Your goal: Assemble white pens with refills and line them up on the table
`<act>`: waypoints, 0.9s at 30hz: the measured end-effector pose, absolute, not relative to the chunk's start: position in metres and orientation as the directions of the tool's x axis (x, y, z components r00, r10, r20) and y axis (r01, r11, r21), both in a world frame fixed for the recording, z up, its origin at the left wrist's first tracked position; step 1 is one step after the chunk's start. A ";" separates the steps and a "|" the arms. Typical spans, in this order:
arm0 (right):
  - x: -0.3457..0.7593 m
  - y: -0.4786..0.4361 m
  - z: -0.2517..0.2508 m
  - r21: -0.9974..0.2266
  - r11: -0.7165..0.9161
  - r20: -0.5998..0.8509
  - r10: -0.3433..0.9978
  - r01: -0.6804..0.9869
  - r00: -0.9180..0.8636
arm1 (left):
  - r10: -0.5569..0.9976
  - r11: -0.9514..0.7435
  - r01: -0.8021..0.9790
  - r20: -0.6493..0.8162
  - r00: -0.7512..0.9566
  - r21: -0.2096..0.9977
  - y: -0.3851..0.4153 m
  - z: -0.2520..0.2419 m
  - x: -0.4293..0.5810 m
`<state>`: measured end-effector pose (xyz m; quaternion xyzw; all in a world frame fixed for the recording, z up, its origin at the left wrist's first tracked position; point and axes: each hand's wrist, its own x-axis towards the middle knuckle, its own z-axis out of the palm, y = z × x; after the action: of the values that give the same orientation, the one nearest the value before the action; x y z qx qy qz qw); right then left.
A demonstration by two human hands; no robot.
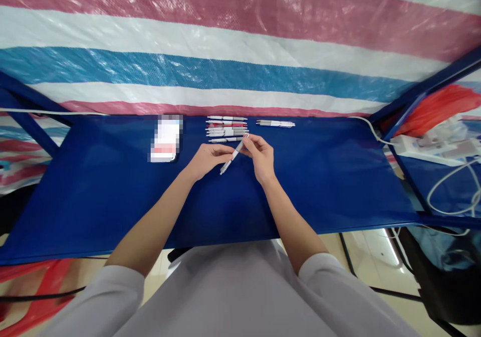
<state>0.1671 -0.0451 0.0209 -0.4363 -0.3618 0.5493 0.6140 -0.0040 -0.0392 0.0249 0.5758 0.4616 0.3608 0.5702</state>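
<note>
A white pen (232, 160) is held slantwise between both hands above the blue table. My left hand (210, 160) pinches it around the middle with thumb and fingers. My right hand (261, 156) closes on its upper end, where something shiny shows. Just beyond the hands lies a column of several pens (227, 119), mostly white and grey with a red one among them. To the right of that column, a separate small group of pens (275, 123) lies flat near the back edge.
A blurred-out phone-like object (165, 139) lies left of the pens. The blue table (93, 191) meets a striped plastic sheet (225, 46) at the back. Beyond the right end are a white power strip (424, 150), cables and a red bag (443, 109).
</note>
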 end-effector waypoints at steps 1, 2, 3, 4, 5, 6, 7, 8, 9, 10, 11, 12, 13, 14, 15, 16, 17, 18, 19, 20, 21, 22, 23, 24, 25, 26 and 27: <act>0.166 -0.047 0.020 -0.922 0.003 -0.053 0.989 -0.386 0.135 | 0.938 0.088 0.110 -0.120 0.324 0.990 -0.040 0.022 -0.004; 0.165 -0.048 0.019 -0.914 -0.004 -0.066 0.988 -0.405 0.139 | 0.936 0.097 0.105 -0.127 0.330 0.990 -0.042 0.020 -0.004; 0.165 -0.050 0.019 -0.909 -0.003 -0.072 0.986 -0.417 0.151 | 0.935 0.103 0.103 -0.131 0.331 0.989 -0.043 0.019 -0.004; 0.164 -0.050 0.018 -0.905 0.007 -0.073 0.983 -0.425 0.171 | 0.935 0.103 0.103 -0.132 0.328 0.989 -0.043 0.018 -0.003; 0.164 -0.050 0.017 -0.903 0.020 -0.071 0.978 -0.430 0.195 | 0.937 0.098 0.108 -0.128 0.325 0.989 -0.044 0.018 -0.001; 0.163 -0.049 0.016 -0.902 0.032 -0.071 0.973 -0.431 0.219 | 0.939 0.087 0.118 -0.121 0.321 0.989 -0.044 0.018 0.000; 0.162 -0.048 0.016 -0.903 0.042 -0.070 0.968 -0.429 0.242 | 0.943 0.069 0.132 -0.108 0.316 0.989 -0.043 0.019 0.002; 0.162 -0.046 0.016 -0.905 0.049 -0.071 0.962 -0.422 0.263 | 0.946 0.046 0.149 -0.091 0.310 0.988 -0.042 0.020 0.004; 0.161 -0.044 0.015 -0.909 0.053 -0.073 0.957 -0.414 0.282 | 0.951 0.019 0.164 -0.068 0.303 0.986 -0.041 0.021 0.007; 0.161 -0.041 0.015 -0.913 0.054 -0.076 0.952 -0.404 0.297 | 0.955 -0.007 0.176 -0.046 0.294 0.984 -0.039 0.022 0.009; 0.161 -0.039 0.015 -0.917 0.053 -0.079 0.948 -0.396 0.310 | 0.958 -0.027 0.183 -0.026 0.286 0.983 -0.037 0.022 0.011; 0.161 -0.037 0.015 -0.919 0.051 -0.083 0.944 -0.390 0.319 | 0.960 -0.041 0.184 -0.012 0.279 0.982 -0.035 0.022 0.013; 0.162 -0.034 0.015 -0.921 0.049 -0.085 0.942 -0.386 0.324 | 0.961 -0.047 0.181 -0.005 0.275 0.982 -0.033 0.021 0.014; 0.162 -0.032 0.014 -0.922 0.049 -0.085 0.942 -0.384 0.324 | 0.961 -0.042 0.176 -0.008 0.275 0.983 -0.032 0.020 0.015; 0.163 -0.030 0.014 -0.921 0.051 -0.083 0.943 -0.385 0.322 | 0.961 -0.031 0.169 -0.017 0.277 0.985 -0.031 0.019 0.016; 0.164 -0.029 0.013 -0.920 0.054 -0.079 0.945 -0.389 0.317 | 0.960 -0.017 0.162 -0.029 0.280 0.987 -0.030 0.018 0.017; 0.165 -0.028 0.012 -0.917 0.057 -0.075 0.948 -0.395 0.310 | 0.958 -0.001 0.154 -0.043 0.285 0.988 -0.030 0.017 0.017; 0.166 -0.027 0.011 -0.914 0.057 -0.072 0.952 -0.401 0.299 | 0.954 0.015 0.146 -0.057 0.293 0.989 -0.030 0.016 0.017; 0.167 -0.026 0.010 -0.912 0.054 -0.071 0.956 -0.408 0.285 | 0.949 0.033 0.137 -0.074 0.305 0.990 -0.031 0.015 0.017; 0.167 -0.026 0.010 -0.909 0.048 -0.072 0.960 -0.414 0.270 | 0.940 0.054 0.123 -0.092 0.329 0.991 -0.032 0.014 0.017; 0.168 -0.026 0.009 -0.906 0.041 -0.074 0.965 -0.422 0.253 | 0.927 0.085 0.104 -0.117 0.356 0.991 -0.033 0.014 0.017; 0.168 -0.026 0.009 -0.903 0.032 -0.077 0.969 -0.428 0.235 | 0.912 0.124 0.079 -0.145 0.384 0.989 -0.034 0.013 0.017; 0.168 -0.026 0.009 -0.902 0.022 -0.080 0.973 -0.432 0.217 | 0.897 0.163 0.053 -0.170 0.407 0.985 -0.035 0.013 0.017; 0.169 -0.026 0.010 -0.901 0.012 -0.082 0.977 -0.434 0.199 | 0.883 0.195 0.029 -0.189 0.430 0.980 -0.036 0.013 0.016; 0.169 -0.027 0.010 -0.900 0.003 -0.085 0.979 -0.435 0.183 | 0.871 0.223 0.008 -0.203 0.447 0.975 -0.037 0.013 0.016; 0.169 -0.027 0.011 -0.901 -0.006 -0.089 0.981 -0.435 0.171 | 0.862 0.240 -0.006 -0.210 0.461 0.971 -0.038 0.013 0.015; 0.169 -0.028 0.012 -0.901 -0.015 -0.094 0.982 -0.434 0.161 | 0.854 0.254 -0.016 -0.217 0.474 0.967 -0.039 0.013 0.014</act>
<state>0.1691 -0.0277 0.0116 -0.4336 -0.3162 0.5651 0.6267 0.0145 -0.0386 0.0127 0.5207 0.4020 0.3188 0.6824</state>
